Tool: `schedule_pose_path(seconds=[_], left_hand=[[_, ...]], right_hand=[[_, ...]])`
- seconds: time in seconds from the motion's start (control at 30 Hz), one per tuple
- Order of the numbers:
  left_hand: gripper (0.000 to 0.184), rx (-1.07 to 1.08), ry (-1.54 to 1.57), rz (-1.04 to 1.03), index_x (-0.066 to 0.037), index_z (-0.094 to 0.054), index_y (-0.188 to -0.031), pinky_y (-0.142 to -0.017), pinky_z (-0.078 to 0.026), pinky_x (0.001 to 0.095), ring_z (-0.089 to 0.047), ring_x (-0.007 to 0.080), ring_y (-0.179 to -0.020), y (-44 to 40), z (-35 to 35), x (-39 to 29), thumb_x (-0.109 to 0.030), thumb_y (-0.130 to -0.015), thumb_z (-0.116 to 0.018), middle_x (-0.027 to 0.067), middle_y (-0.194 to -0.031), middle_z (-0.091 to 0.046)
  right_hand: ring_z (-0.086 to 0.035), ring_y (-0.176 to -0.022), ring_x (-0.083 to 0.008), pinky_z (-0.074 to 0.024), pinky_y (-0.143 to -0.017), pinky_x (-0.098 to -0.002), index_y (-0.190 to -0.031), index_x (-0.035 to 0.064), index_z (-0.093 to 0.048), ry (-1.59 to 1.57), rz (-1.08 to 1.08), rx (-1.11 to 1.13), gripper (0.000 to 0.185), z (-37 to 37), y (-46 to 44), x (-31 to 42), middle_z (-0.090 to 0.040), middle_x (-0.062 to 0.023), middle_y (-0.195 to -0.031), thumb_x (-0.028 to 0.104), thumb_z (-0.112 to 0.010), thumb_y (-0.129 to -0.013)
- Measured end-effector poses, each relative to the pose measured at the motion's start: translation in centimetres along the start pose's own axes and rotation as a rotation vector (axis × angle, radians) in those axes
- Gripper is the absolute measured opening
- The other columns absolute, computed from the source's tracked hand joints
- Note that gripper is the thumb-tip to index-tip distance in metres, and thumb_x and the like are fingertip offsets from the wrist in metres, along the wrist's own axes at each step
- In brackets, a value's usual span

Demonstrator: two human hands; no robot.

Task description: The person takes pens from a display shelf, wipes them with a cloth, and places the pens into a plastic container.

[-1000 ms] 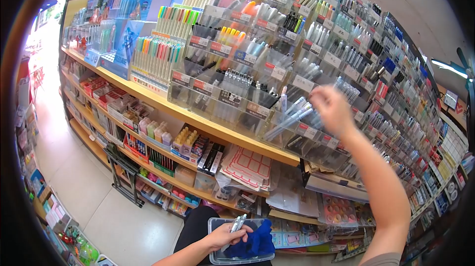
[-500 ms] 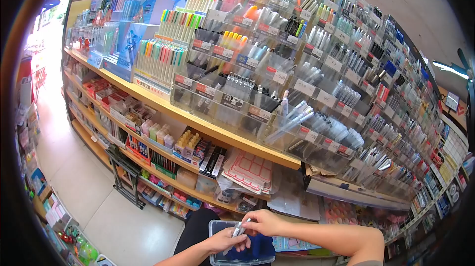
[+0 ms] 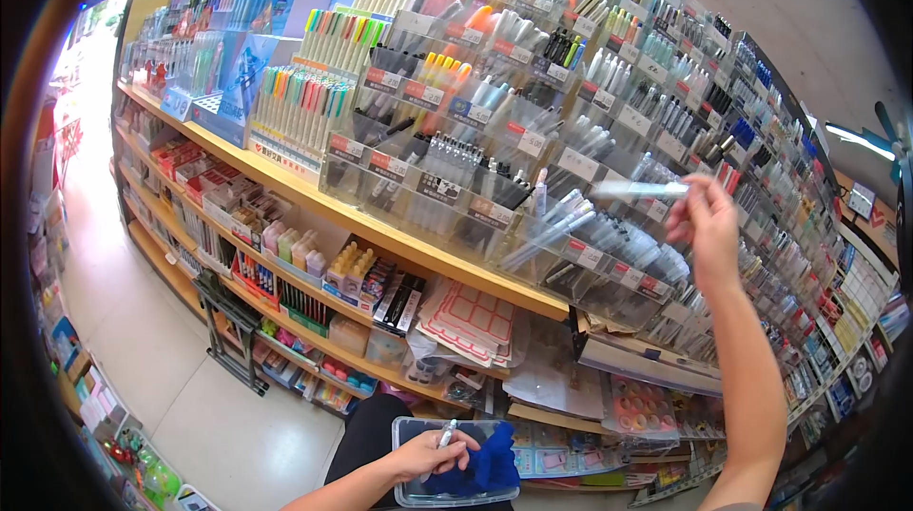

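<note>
My right hand (image 3: 709, 231) is raised before the tiered pen display, closed around one end of a pale pen (image 3: 639, 190) that points left and is smeared by motion. Just below and behind that pen are clear display bins (image 3: 590, 257) filled with pens. Down at my lap, my left hand (image 3: 423, 457) is closed on a silvery-white pen (image 3: 448, 431) standing nearly upright; whether more than one is in it I cannot tell. Under the left hand, a clear plastic box (image 3: 403, 433) rests at my leg, with a dark blue cloth (image 3: 492, 463) inside.
A wooden shelf edge (image 3: 428, 259) runs below the display. Lower shelves carry boxes, glue bottles (image 3: 352, 264) and printed paper sheets (image 3: 468, 321). A dark folded metal stand (image 3: 233, 335) leans at the shelves on the left, beside the tiled floor (image 3: 204, 425). More goods line the far left.
My right hand has left the left hand and risen to the display on the right, carrying a pen. My left hand stays over the box with a pen. The view has shifted slightly.
</note>
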State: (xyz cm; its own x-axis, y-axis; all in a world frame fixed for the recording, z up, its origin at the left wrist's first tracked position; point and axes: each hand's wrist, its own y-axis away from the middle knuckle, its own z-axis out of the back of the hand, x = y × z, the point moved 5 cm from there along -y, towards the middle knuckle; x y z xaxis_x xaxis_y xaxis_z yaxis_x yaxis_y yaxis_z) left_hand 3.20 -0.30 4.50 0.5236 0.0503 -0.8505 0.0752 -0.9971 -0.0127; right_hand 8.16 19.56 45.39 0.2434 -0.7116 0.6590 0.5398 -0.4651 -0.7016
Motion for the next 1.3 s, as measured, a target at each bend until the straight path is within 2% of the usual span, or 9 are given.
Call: schedule_pose_path(seconds=[0.13, 0.27, 0.3, 0.43, 0.57, 0.7, 0.93, 1.13, 1.3], left_hand=[[0.027, -0.003, -0.034, 0.005, -0.002, -0.054, -0.109, -0.047, -0.030, 0.0174, -0.040, 0.0045, -0.053, 0.0, -0.2, 0.0, -0.022, -0.093, -0.045, 0.0026, -0.077, -0.057], [0.027, -0.008, -0.059, 0.014, -0.002, -0.054, -0.108, -0.047, -0.029, 0.0174, -0.039, 0.0045, -0.053, 0.0, 0.0, 0.3, -0.023, -0.093, -0.045, 0.0023, -0.077, -0.057], [0.027, -0.012, -0.057, 0.019, -0.002, -0.054, -0.108, -0.047, -0.029, 0.0174, -0.039, 0.0045, -0.053, 0.0, 0.1, 0.3, -0.023, -0.093, -0.045, 0.0022, -0.077, -0.057], [0.027, -0.010, -0.061, 0.030, -0.002, -0.053, -0.109, -0.047, -0.031, 0.0169, -0.039, 0.0049, -0.053, 0.0, 0.2, 0.2, -0.023, -0.093, -0.044, 0.0020, -0.075, -0.055], [0.027, -0.007, -0.055, 0.024, -0.002, -0.053, -0.108, -0.047, -0.030, 0.0173, -0.039, 0.0048, -0.053, 0.0, 0.4, 0.4, -0.023, -0.093, -0.045, 0.0021, -0.077, -0.056], [0.027, -0.001, -0.050, 0.026, -0.002, -0.053, -0.109, -0.048, -0.030, 0.0172, -0.039, 0.0047, -0.054, 0.0, 0.4, 0.3, -0.023, -0.093, -0.044, 0.0018, -0.077, -0.056], [0.027, -0.004, -0.053, 0.055, -0.002, -0.053, -0.109, -0.047, -0.030, 0.0167, -0.039, 0.0044, -0.053, 0.0, 0.5, 0.4, -0.023, -0.094, -0.044, 0.0011, -0.075, -0.055], [0.027, -0.005, -0.053, 0.059, -0.002, -0.054, -0.108, -0.048, -0.030, 0.0171, -0.039, 0.0050, -0.054, 0.0, 0.5, 0.6, -0.023, -0.093, -0.044, 0.0013, -0.077, -0.056], [0.027, -0.009, -0.052, 0.063, -0.002, -0.054, -0.108, -0.049, -0.032, 0.0173, -0.040, 0.0054, -0.054, -0.2, 0.5, 0.7, -0.022, -0.093, -0.045, 0.0021, -0.076, -0.056]], right_hand=[[-0.054, -0.059, -0.0083, -0.0453, -0.046, -0.0211, -0.096, 0.0061, -0.054, 0.433, 0.339, -0.184, 0.016, 2.6, -4.9, 2.7, -0.054, -0.0016, -0.071, 0.016, -0.042, -0.093], [-0.055, -0.060, -0.0165, -0.0451, -0.056, -0.0315, -0.094, 0.0037, -0.052, 0.738, 0.524, -0.208, 0.013, 1.3, -6.8, 3.0, -0.056, -0.0093, -0.075, 0.010, -0.042, -0.091], [-0.058, -0.070, -0.0256, -0.0433, -0.064, -0.0362, -0.092, 0.0028, -0.050, 0.763, 0.485, -0.136, 0.011, 0.4, -6.8, 3.1, -0.057, -0.0148, -0.080, 0.008, -0.041, -0.089], [-0.054, -0.089, -0.0368, -0.0415, -0.073, -0.0390, -0.093, 0.0028, -0.049, 0.923, 0.552, 0.090, 0.011, -1.5, -8.6, 1.4, -0.057, -0.0197, -0.089, 0.006, -0.041, -0.086], [-0.055, -0.085, -0.0350, -0.0415, -0.074, -0.0373, -0.096, 0.0024, -0.047, 0.848, 0.532, 0.222, 0.012, -2.3, -10.8, -0.6, -0.056, -0.0200, -0.087, 0.004, -0.044, -0.085], [-0.046, -0.071, -0.0079, -0.0372, -0.062, -0.0228, -0.105, 0.0035, -0.039, 0.624, 0.312, 0.181, 0.021, -2.3, -12.2, -2.3, -0.057, -0.0039, -0.084, 0.004, -0.048, -0.086], [-0.052, -0.074, -0.0084, -0.0410, -0.068, -0.0233, -0.093, 0.0021, -0.052, 0.209, 0.102, 0.140, 0.009, -2.4, -11.9, -3.5, -0.057, -0.0021, -0.079, 0.005, -0.053, -0.084], [-0.048, -0.065, -0.0080, -0.0393, -0.060, -0.0247, -0.092, 0.0021, -0.051, 0.505, 0.378, 0.010, 0.009, -1.5, -12.6, -3.7, -0.053, -0.0017, -0.070, 0.003, -0.051, -0.083], [-0.049, -0.063, -0.0101, -0.0404, -0.060, -0.0259, -0.092, 0.0009, -0.051, 0.542, 0.294, 0.117, 0.011, -1.1, -12.3, -5.1, -0.054, -0.0033, -0.069, 0.004, -0.052, -0.082]])
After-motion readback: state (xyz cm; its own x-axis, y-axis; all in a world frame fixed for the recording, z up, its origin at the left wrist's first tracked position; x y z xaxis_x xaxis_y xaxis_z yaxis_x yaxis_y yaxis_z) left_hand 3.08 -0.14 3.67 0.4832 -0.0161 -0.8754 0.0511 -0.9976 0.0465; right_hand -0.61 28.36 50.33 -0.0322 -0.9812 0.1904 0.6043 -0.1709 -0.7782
